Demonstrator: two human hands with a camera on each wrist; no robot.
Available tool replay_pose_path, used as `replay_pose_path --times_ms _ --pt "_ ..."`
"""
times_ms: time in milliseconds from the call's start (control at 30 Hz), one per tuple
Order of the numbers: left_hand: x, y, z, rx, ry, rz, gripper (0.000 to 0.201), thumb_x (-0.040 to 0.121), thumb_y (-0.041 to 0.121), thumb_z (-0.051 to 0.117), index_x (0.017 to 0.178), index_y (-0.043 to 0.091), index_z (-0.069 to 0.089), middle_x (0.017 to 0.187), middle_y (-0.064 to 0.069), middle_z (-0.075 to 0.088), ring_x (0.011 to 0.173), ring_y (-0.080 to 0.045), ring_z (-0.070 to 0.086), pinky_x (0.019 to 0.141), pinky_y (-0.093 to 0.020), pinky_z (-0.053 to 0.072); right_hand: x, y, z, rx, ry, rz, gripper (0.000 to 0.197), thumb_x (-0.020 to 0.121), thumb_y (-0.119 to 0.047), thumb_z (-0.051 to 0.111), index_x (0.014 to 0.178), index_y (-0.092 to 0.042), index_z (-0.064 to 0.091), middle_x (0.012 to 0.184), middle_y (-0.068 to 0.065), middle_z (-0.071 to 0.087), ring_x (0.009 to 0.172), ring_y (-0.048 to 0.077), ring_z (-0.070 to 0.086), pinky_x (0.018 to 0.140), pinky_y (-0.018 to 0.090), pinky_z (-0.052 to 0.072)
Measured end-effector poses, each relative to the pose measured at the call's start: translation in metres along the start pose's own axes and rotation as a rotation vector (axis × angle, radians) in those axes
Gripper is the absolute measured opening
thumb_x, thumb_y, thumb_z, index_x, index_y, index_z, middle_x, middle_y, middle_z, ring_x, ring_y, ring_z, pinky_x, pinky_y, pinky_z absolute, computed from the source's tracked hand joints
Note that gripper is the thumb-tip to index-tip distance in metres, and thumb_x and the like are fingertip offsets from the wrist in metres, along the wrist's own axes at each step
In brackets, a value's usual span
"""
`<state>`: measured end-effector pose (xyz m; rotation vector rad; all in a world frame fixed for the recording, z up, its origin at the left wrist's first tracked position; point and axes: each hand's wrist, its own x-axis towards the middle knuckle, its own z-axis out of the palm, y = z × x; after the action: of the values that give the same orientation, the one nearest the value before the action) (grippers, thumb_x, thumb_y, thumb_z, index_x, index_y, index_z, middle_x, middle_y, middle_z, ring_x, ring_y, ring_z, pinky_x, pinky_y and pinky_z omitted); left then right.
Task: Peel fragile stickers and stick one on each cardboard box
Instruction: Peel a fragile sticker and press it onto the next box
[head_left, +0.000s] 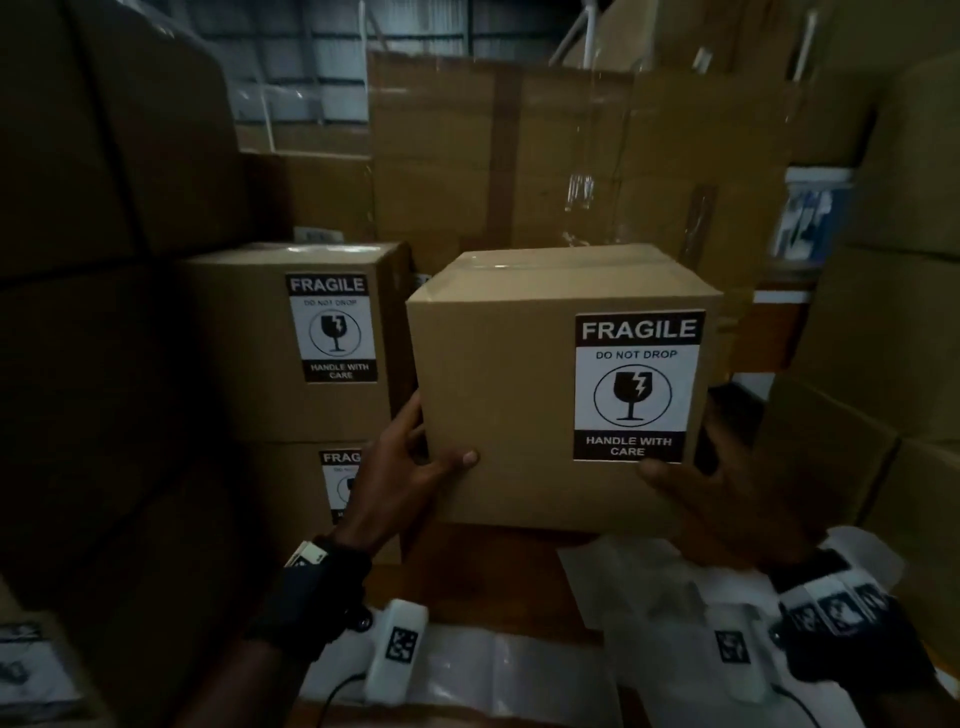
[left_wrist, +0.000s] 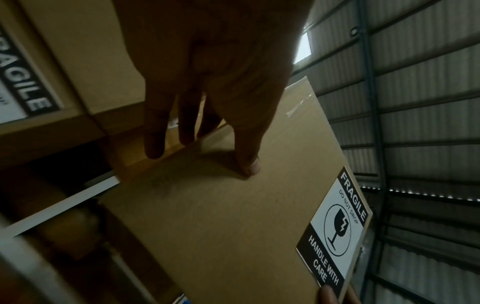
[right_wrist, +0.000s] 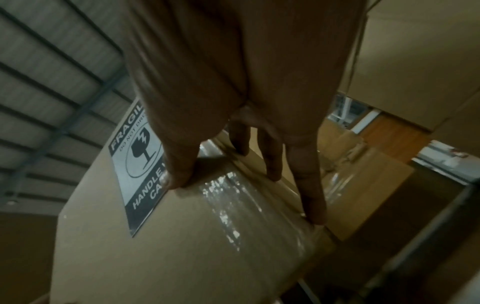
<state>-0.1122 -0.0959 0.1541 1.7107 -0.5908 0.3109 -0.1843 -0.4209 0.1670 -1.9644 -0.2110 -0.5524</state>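
Both hands grasp the cardboard box by its lower corners: the left hand has its thumb on the near face and fingers round the left side, the right hand likewise at the right. The box is above the worktop, where clear backing sheets lie. Its sticker reads "FRAGILE, DO NOT DROP, HANDLE WITH CARE". Left, two stacked boxes bear the same label.

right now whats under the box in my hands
Below the held box lie clear peeled backing sheets on a brown tabletop. The box hides whatever sits directly beneath it. Both hands, left and right, grip its lower corners.
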Motion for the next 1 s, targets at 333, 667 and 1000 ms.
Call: replay_pose_path --times_ms 333,667,1000 --pt "-0.027 0.120 -0.052 0.060 0.096 0.219 0.091 0.083 0.039 0.081 0.158 0.038 0.029 0.148 0.008 0.054 0.132 -0.015 0.056 0.091 -0.046 0.060 -0.020 -0.114 -0.023 0.230 0.034 -0.220 0.075 0.087 -0.028 0.072 0.151 -0.045 0.036 0.134 -0.023 0.061 0.118 -0.003 0.061 0.078 0.016 0.057" --pt "-0.011 0.173 -0.114 0.068 0.212 0.325 0.076 0.093 0.018 0.070 0.155 0.038 0.031 0.143 0.011 0.056 0.131 -0.006 0.055 0.095 -0.041 0.059 0.030 -0.188 0.020 0.156 0.046 -0.332 0.076 0.080 -0.053 0.071 0.148 -0.037 0.043 0.131 -0.018 0.063 0.114 -0.002 0.062 0.088 0.029 0.056" --pt "0.053 0.150 -0.212 0.186 0.311 0.339 0.078 0.098 0.013 0.064 0.161 0.030 0.022 0.139 0.017 0.054 0.125 -0.002 0.058 0.098 -0.033 0.056 0.124 -0.216 0.115 0.235 -0.034 -0.342 0.066 0.082 -0.050 0.069 0.143 -0.031 0.049 0.126 -0.011 0.066 0.112 0.012 0.066 0.091 0.050 0.059"
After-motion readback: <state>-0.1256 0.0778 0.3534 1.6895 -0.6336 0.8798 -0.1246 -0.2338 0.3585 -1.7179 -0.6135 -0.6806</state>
